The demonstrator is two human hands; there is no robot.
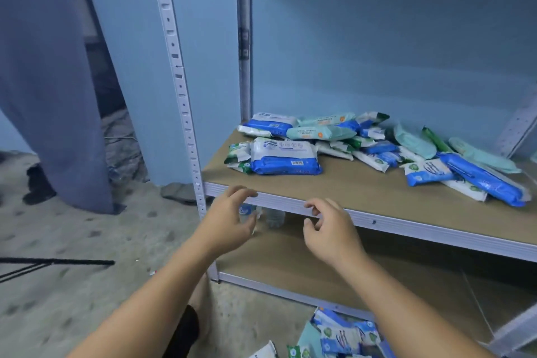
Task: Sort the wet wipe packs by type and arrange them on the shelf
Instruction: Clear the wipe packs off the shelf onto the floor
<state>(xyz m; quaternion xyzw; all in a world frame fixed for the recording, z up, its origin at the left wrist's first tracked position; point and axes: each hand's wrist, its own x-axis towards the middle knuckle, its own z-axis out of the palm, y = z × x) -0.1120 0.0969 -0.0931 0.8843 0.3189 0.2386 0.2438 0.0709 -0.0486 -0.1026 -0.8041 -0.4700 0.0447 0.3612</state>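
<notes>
Empty-handed at the shelf [348, 183].
I see my left hand [229, 218] and right hand [331, 229] just before the shelf's front edge, fingers loosely curled, holding nothing. Wet wipe packs [319, 142] lie jumbled on the shelf, toward its back; loose packs [343, 337] lie on the floor [87, 227] below it.

You have a bare strip of the shelf board [348, 184] along its front edge, wide at the left, narrower at the right. Behind it the heap of wipe packs [284, 157] blocks the way (much free height above it). The front post [181, 90] closes the left.
</notes>
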